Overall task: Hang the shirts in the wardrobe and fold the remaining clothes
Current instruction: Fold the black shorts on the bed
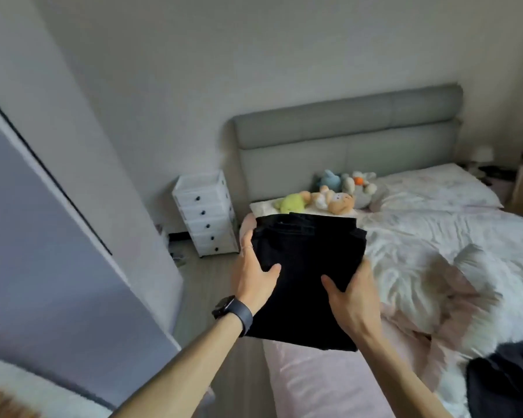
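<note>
Both hands grasp one folded black garment [305, 267], held flat between them in the air. Left hand [254, 276]: thumb lies on top of the cloth, fingers run along and under its left edge. Right hand [355, 300]: thumb on top, fingers tucked out of sight beneath the right edge. Neither hand is free.

Garment: thick rectangular stack, several layers showing at the far right corner, stitched seams along the far edge. It hangs over the left edge of the bed, partly above the pink sheet [314, 381] and partly above the pale floor [212, 282]. Whether its near edge touches the sheet, cannot tell.

Left wrist carries a dark watch [233, 312]; a thin ring [248, 247] sits on one finger of that hand.

Right of the garment: rumpled white duvet [435, 236], blurred towards the near side. Dark heap of cloth [507, 378] at the lower right, on the bed, well apart from the hands.

Beyond the garment: plush toys [335, 197] clustered at the head of the bed, a pillow [435, 188] beside them, grey padded headboard [344, 131] behind.

Left of the bed, against the wall: white drawer unit [206, 215] with dark knobs. Far left: tall grey-blue panel [43, 236] with a dark strip along its upper edge.
</note>
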Tool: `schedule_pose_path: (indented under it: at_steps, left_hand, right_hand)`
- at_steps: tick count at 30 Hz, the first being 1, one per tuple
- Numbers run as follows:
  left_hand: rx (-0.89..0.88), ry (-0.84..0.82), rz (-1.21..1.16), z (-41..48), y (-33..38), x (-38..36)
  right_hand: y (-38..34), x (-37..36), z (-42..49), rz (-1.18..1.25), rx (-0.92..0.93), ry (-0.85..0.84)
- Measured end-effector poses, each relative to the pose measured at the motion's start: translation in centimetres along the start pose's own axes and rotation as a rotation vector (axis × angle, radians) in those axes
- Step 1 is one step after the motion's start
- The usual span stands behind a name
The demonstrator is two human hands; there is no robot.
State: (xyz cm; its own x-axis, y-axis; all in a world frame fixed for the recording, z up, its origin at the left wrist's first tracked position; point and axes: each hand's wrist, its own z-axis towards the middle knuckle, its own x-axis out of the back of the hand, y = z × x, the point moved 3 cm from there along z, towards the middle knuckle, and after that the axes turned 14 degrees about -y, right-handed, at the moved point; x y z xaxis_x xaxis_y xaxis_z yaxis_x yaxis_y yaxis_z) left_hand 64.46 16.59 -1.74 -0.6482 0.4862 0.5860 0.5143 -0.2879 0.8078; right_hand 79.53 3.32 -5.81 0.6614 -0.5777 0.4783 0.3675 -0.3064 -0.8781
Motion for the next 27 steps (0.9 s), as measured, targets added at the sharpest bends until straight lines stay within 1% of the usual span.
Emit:
schedule_pose_path:
  at_steps: [1,3,7,8,10,14,16,17,20,24,27]
  left_hand:
    - [-0.014,0.093,0.017,-1.1,-0.5,3.5]
    - [-0.008,0.223,0.079,-3.6,-0.9,7.9]
    - [0.028,0.410,0.174,-8.3,-2.2,15.8]
    - [0.037,0.499,0.167,-10.7,-3.3,18.7]
    - [0.061,0.580,0.166,-13.2,-4.1,22.1]
    - [0.111,0.845,0.186,-20.7,-6.3,31.9]
    - [0.152,0.973,0.220,-24.8,-7.3,38.1]
    - [0.174,1.000,0.230,-25.7,-7.3,40.1]
    - [0.272,1.129,0.304,-31.0,-8.5,48.4]
    - [0.375,1.232,0.338,-37.6,-11.3,58.5]
    - [0.412,1.249,0.326,-42.2,-13.9,65.6]
  right_hand:
    - [-3.2,-2.0,0.1,0.003,0.065,-0.024]
    - [-7.2,-4.5,-0.4,0.004,0.150,-0.051]
    - [-14.0,-9.5,-2.0,0.049,0.318,-0.138]
    - [-16.7,-11.9,-2.7,0.039,0.388,-0.193]
    - [-20.2,-14.0,-4.0,0.040,0.465,-0.230]
    - [-30.0,-21.1,-8.9,0.086,0.685,-0.413]
    - [-36.1,-25.3,-11.8,0.104,0.807,-0.502]
    - [-37.9,-26.5,-12.4,0.096,0.850,-0.519]
    - [-46.4,-32.5,-16.3,0.096,0.992,-0.613]
    - [-56.5,-40.7,-21.8,0.047,1.134,-0.750]
    - [-63.2,-47.0,-25.8,0.003,1.210,-0.843]
